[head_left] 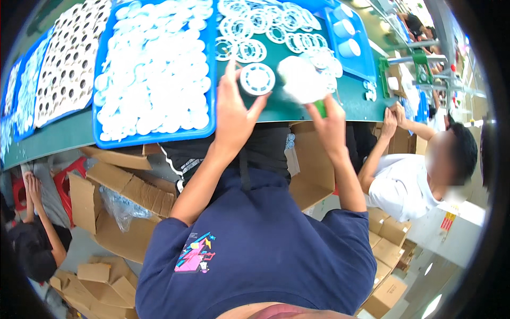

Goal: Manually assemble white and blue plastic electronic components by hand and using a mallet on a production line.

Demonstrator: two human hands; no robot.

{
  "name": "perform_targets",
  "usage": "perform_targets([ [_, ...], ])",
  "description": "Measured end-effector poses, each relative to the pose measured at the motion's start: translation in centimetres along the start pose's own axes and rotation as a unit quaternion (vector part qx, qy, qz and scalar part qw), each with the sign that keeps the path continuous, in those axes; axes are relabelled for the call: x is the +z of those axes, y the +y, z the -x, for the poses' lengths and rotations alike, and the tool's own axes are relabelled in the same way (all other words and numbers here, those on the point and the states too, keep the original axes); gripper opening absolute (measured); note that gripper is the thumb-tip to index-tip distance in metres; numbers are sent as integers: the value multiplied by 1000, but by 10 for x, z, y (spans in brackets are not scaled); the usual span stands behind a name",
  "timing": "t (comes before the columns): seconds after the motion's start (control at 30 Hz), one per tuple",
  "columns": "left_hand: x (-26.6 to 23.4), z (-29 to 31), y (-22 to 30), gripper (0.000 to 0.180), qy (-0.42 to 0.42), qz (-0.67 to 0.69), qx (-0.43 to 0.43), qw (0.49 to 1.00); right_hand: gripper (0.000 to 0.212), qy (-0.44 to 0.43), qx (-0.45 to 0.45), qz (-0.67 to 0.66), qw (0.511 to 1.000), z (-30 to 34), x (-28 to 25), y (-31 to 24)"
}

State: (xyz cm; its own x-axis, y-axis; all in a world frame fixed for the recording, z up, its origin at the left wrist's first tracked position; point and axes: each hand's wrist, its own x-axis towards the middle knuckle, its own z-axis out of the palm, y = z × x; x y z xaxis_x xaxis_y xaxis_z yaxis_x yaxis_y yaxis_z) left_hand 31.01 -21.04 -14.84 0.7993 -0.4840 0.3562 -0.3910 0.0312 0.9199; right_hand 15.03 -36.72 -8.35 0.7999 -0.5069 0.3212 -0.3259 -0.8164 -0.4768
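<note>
Hands at work over a green surface (297, 109), seen from the head camera. The left hand (234, 114) rests near the surface's front edge, its fingers curled round the left side of a white ring-shaped part (257, 78) that lies flat on the green, just right of a blue tray (210, 127) heaped with white discs. The tray's near edge overhangs the surface edge slightly, and its right wall stands just beside the left hand, leaving little room on that side. The right hand (329, 119) is closed on a green object (321, 108), with a blurred white piece (300, 80) just above its fingers; what the piece is cannot be told. Between the two hands lies a narrow strip of bare green. Beyond them, more white rings (265, 26) crowd the surface up to a second blue tray (350, 48) holding pale cups at the right. At far left, further trays (64, 58) of perforated white parts lie side by side. Below the front edge, open cardboard boxes (127, 191) stand on the floor. A seated person in a white shirt (404, 186) reaches up to the surface's right end; another person sits low at left (37, 234).
</note>
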Motion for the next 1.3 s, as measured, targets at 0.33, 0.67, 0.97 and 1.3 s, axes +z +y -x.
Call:
perform_targets([
  [0.33, 11, -7, -1, 70, 98, 136, -17, 986, 58, 101, -133, 10, 986, 3, 32, 20],
  [0.67, 25, -36, 55, 69, -21, -23, 145, 989, 83, -19, -81, -198, 977, -61, -14, -41],
  [0.97, 37, -41, 57, 55, -131, -142, 173, 966, 63, 230, 111, -7, 967, -74, -53, 88],
  [1.3, 9, -45, 86, 44, -164, -136, 167, 963, 62, 114, 147, 84, 979, -110, -45, 182],
])
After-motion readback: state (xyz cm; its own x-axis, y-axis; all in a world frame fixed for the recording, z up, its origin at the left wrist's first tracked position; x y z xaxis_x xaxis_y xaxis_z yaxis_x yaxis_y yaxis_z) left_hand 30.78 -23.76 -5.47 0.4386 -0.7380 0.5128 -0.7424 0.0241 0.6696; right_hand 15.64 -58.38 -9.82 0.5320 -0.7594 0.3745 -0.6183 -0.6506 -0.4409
